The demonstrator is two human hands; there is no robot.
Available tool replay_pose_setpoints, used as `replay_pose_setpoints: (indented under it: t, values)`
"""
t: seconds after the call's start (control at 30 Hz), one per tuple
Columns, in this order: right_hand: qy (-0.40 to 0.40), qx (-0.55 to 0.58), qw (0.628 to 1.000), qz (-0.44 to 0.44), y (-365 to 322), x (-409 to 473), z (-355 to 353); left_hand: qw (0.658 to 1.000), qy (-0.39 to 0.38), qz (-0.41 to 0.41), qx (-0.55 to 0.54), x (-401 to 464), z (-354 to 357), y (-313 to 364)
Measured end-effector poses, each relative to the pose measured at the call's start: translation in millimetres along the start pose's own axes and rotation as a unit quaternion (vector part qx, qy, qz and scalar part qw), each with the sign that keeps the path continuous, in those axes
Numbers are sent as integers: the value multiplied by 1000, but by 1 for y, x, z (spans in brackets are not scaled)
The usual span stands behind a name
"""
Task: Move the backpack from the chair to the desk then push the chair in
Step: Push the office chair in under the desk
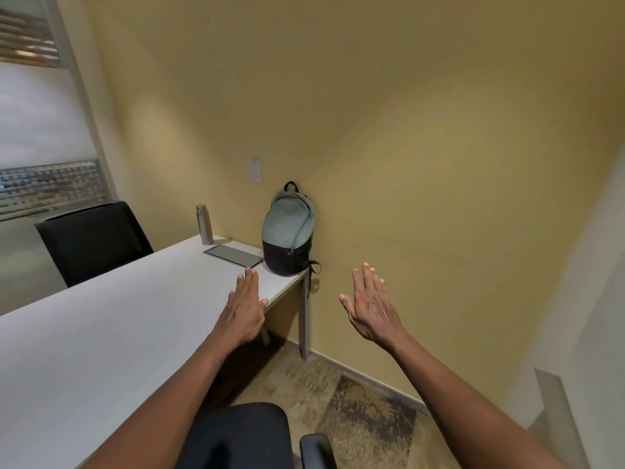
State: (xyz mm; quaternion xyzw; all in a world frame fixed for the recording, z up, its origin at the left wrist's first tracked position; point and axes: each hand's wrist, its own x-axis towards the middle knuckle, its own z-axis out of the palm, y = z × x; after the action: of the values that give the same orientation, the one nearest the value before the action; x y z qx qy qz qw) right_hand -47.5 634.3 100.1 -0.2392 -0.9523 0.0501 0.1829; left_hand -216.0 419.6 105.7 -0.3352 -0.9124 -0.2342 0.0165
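The grey-green and black backpack [288,231] stands upright on the far corner of the white desk [101,333], leaning against the yellow wall. A black chair [243,434] with an armrest sits at the bottom of the view, just below my arms and beside the desk edge. My left hand [245,309] hovers flat over the desk's near edge, fingers together, holding nothing. My right hand [370,306] is raised in the air right of the desk, fingers spread, empty. Both hands are short of the backpack.
A metal bottle [204,224] and a flat grey cable hatch [233,254] lie on the desk left of the backpack. A second black chair [93,242] stands behind the desk. The yellow wall [406,164] is close ahead; patterned carpet [355,411] lies at the right.
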Motion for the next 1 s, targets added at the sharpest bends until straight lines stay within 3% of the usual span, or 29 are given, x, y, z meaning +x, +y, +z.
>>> replay_pose_setpoints:
  t: [0.57,1.0]
  values:
    - [4,-13,1000,-8,-139,-122,-21,999,-11,20,-23,-145,-67,-76]
    - [-36,4,999,37,-222,-218,-10,993,-97,38,-52,-246,-85,-141]
